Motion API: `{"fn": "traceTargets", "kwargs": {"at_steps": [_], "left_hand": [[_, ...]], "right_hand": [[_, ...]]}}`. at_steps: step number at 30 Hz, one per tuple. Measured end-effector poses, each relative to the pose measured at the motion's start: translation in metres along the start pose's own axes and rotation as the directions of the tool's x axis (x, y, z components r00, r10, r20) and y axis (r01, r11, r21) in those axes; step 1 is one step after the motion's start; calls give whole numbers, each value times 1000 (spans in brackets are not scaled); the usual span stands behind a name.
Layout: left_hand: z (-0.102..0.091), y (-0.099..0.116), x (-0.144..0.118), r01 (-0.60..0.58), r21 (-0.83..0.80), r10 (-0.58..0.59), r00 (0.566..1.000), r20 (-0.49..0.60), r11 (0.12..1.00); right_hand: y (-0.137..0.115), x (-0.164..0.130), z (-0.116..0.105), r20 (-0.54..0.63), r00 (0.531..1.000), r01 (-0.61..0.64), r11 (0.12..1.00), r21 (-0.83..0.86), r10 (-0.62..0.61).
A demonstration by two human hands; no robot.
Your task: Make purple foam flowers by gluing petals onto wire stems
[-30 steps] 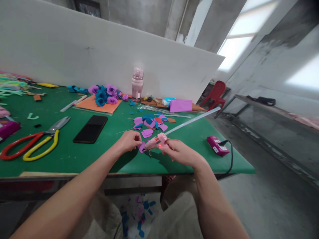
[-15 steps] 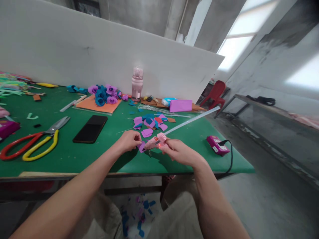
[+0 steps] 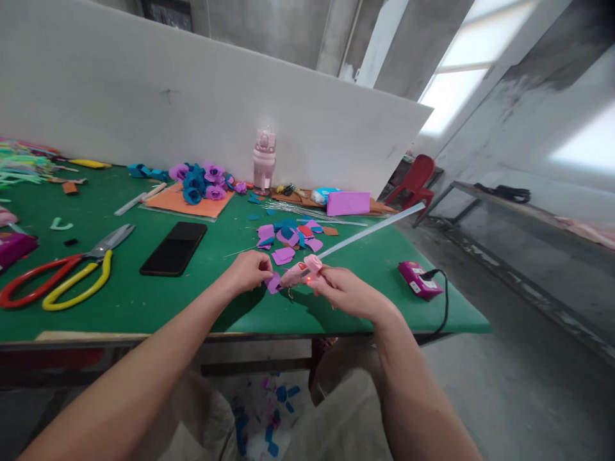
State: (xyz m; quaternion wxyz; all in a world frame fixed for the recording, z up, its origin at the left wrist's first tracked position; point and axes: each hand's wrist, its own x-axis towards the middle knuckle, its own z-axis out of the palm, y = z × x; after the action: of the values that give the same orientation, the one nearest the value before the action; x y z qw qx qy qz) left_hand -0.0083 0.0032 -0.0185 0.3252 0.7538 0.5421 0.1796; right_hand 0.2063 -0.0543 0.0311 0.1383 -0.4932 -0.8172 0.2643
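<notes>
A purple petal piece (image 3: 273,283) is pinched between the thumb and fingers of the left hand (image 3: 250,271), just above the bench (image 3: 144,307) or against it; which of the two cannot be told, and its upper edge is covered by the fingertips. A pink hot-glue gun (image 3: 296,274) is gripped in the right hand (image 3: 342,286), whose fingers are wrapped around the handle, so that most of the handle and the trigger are hidden. The nozzle is pointed toward the left fingers, and its dark tip is seen at the petal piece's right edge; whether contact is made cannot be made out. A thin strand or wire below the nozzle is too small to be identified. A red light is shown on the gun beside the right fingers, and a translucent glue stick (image 3: 372,230) is extended up and right from them.

Just beyond the left fingers, a loose purple petal (image 3: 283,256) is laid before a heap of purple and blue petals (image 3: 288,237), by which one another are partly covered. Left of those fingers, a black smartphone (image 3: 173,248) is placed, with red-and-yellow-handled scissors (image 3: 96,256) farther out. At the far left, a purple box (image 3: 14,250) is cut off by the view's edge.
</notes>
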Motion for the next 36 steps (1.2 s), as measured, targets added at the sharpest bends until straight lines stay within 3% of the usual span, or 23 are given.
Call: {"fn": "traceTargets", "kwargs": {"at_steps": [36], "left_hand": [[1, 0, -1, 16, -47, -15, 1000, 15, 999]], "right_hand": [[5, -1, -3, -43, 998, -40, 999, -35, 39]]}}
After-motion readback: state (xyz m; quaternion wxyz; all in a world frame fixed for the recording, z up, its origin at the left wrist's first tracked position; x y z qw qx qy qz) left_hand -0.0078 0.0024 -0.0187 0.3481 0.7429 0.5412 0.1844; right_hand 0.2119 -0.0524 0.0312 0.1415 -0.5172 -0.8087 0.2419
